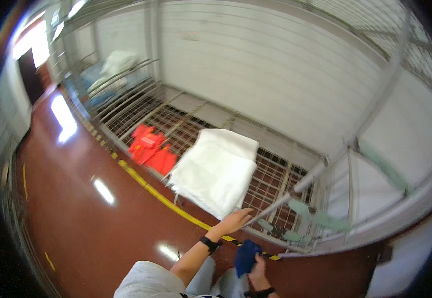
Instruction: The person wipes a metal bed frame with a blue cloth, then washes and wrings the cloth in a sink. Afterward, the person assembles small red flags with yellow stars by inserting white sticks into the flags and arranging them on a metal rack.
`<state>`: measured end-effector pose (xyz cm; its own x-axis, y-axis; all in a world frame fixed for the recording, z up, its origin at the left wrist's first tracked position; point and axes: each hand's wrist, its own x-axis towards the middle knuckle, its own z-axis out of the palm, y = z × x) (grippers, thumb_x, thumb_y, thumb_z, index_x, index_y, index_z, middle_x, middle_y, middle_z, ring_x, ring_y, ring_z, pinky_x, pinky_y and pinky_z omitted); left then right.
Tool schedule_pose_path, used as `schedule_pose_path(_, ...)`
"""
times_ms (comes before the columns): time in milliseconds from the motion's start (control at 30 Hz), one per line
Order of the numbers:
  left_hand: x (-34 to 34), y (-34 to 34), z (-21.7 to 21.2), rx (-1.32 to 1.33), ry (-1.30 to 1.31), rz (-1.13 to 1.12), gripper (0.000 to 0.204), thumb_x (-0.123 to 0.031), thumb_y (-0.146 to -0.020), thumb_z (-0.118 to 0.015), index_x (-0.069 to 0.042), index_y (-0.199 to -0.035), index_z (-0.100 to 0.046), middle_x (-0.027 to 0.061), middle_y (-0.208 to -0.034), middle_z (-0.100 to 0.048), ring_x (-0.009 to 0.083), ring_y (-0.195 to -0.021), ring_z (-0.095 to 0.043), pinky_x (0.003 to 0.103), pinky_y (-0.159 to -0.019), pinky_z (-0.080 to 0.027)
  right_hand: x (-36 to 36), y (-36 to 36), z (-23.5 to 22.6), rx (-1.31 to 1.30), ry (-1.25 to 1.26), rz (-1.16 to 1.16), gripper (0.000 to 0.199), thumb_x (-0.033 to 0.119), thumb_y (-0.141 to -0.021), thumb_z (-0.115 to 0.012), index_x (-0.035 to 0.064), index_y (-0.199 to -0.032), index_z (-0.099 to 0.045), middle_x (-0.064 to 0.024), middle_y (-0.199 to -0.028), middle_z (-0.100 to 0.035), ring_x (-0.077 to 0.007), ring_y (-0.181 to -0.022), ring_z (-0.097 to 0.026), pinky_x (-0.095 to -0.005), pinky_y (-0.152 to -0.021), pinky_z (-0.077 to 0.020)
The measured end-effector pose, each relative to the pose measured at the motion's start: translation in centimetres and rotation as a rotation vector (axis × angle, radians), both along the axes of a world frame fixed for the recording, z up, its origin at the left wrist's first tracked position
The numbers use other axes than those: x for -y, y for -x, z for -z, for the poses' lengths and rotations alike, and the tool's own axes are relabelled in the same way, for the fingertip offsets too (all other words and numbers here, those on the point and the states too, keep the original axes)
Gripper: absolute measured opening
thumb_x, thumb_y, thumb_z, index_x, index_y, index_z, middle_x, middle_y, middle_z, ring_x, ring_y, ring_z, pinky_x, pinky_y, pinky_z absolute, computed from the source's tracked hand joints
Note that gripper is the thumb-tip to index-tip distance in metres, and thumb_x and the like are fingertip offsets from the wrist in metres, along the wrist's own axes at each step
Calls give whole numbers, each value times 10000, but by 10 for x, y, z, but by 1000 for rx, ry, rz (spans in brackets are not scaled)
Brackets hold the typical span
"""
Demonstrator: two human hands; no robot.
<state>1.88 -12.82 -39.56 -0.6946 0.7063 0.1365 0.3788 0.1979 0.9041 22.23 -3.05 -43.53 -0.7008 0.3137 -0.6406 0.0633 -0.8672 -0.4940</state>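
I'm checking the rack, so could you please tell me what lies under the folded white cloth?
The white cloth rests on a wire-grid shelf; red floor shows through the grid. Whatever lies directly beneath the cloth is covered.

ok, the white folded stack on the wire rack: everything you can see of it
The white folded stack looks like soft cloth, towels or sheets, in several layers with a smaller folded piece lying on top at the far end. It lies flat on the wire grid shelf, its near corner hanging slightly over the shelf's front edge. Orange-red items lie apart to its left. The left hand reaches to its near edge, fingers at or just touching the cloth. The right hand is away from it, holding a blue cloth.
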Motion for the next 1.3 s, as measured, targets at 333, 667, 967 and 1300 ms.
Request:
schedule_pose_path(333, 445, -120, -119, 60, 236, -1409, 279, -211, -918, -474, -7, -1090, -555, 184, -1074, -604, 321, -1008, -578, 379, -824, -463, 159, 136, -170, -152, -251, -769, 275, 256, -894, -532, 27, -1039, -580, -56, -1000, -599, -175, -901, -568, -335, -810, -455)
schedule_pose_path(667, 634, -259, -112, 353, -45, -1790, 248, -161, -927, -474, 9, -1087, -556, 113, -994, -632, 191, -950, -596, 305, -804, -468, 388, 276, -99, -315, -446, -1098, 243, 192, -918, -518, 45, -1111, -531, -40, -1022, -579, -156, -915, -546, -299, -837, -433)
schedule_pose_path(967, 795, -210, -31, 473, -404, -1782, 262, -180, -935, -467, 23, -1063, -571, 107, -946, -634, 186, -893, -603, 317, -781, -487, 711, 358, -133, -400, -410, -1363, 232, 160, -915, -507, 3, -1074, -569, -52, -997, -611, -159, -874, -585, -274, -787, -460)
schedule_pose_path(1300, 1093, -175, -47, 338, -406, -2259, 234, -154, -932, -466, 20, -1047, -572, 105, -924, -652, 176, -826, -620, 311, -742, -506, 1076, 481, -148, -480, -203, -1544, 293, 156, -924, -492, -26, -1150, -530, -81, -1084, -587, -187, -953, -567, -300, -834, -441)
